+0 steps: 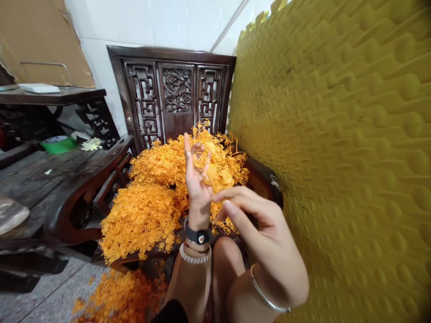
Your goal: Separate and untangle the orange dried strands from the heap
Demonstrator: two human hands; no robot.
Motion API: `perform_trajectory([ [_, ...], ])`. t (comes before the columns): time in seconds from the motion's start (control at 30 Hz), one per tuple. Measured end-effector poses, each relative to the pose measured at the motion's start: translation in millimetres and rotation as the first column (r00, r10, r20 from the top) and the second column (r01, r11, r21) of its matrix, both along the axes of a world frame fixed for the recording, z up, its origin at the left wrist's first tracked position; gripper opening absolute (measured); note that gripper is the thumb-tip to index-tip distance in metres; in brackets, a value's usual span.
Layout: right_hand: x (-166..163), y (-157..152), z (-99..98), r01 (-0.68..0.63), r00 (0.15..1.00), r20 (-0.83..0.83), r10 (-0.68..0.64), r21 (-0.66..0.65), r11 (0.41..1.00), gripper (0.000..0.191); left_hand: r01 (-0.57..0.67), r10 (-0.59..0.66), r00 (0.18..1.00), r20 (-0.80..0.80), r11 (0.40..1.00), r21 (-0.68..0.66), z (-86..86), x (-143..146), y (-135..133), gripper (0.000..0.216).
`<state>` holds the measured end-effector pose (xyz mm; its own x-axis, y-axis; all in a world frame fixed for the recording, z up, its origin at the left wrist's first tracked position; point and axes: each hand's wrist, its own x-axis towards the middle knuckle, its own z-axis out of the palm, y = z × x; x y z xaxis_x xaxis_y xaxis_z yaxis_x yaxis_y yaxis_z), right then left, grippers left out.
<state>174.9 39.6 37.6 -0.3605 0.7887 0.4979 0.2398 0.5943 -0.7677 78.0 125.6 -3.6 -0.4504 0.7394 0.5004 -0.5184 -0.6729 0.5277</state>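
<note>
My left hand (198, 179) is raised over a large heap of orange plastic flower pieces (144, 215), palm turned to the right. One finger points up, while the others curl around a few orange flower pieces (209, 168) in the palm. The same colour behind them makes their outline hard to follow. Just right of the left palm's heel is my right hand (266, 229), its fingers bent and the thumb and index tips close but apart. I see nothing between those tips.
The heap lies on a dark carved wooden chair (178, 121). More orange pieces (121, 294) lie below on the floor. A yellow foam mat (336, 134) stands upright at right. At left, a wooden seat (30, 172) holds a green round container (59, 144).
</note>
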Motion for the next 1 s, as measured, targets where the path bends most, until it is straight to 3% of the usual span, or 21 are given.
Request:
perform_trajectory([
  [0.13,-3,2,-6.1,-0.068,0.951,0.292,0.098,-0.113,0.991,0.027,-0.067,0.067,0.998,-0.021,0.998,0.023,-0.6,-12,-1,0.046],
  [0.2,-6,11,-13.1,-0.004,0.921,0.386,0.047,-0.111,0.994,0.031,-0.089,0.089,0.996,0.024,0.996,-0.023,0.4,-19,4,0.048],
  [0.27,-11,24,-20.4,0.046,0.927,0.375,-0.005,-0.099,0.994,0.036,-0.130,0.131,0.990,0.052,0.991,-0.036,2.7,-24,9,0.050],
  [0.4,-25,57,-33.2,-0.005,0.992,0.123,0.027,-0.169,0.986,0.038,-0.151,0.151,0.988,-0.026,0.989,-0.001,9.4,-24,6,0.050],
  [0.57,-43,86,-45.4,-0.173,0.974,-0.202,0.106,-0.353,0.920,0.041,-0.008,0.010,0.987,-0.159,1.000,0.011,10.0,-23,2,0.063],
  [0.7,-55,95,-53.8,-0.258,0.879,-0.475,0.031,-0.420,0.870,0.042,0.101,-0.093,0.985,-0.145,0.994,0.047,3.9,-29,8,0.054],
  [0.8,-64,100,-59.1,-0.282,0.792,-0.610,-0.027,-0.404,0.870,0.044,0.138,-0.134,0.989,-0.064,0.988,0.071,-1.9,-31,16,0.046],
  [0.9,-71,103,-60.2,-0.238,0.714,-0.696,-0.083,-0.351,0.906,0.042,0.241,-0.248,0.963,-0.107,0.968,-0.073,-10.7,-28,26,0.041],
  [1.0,-71,106,-57.7,-0.102,0.589,-0.780,-0.211,-0.331,0.938,0.032,0.295,-0.349,0.915,-0.205,0.922,-0.253,-19.6,-21,32,0.036],
])
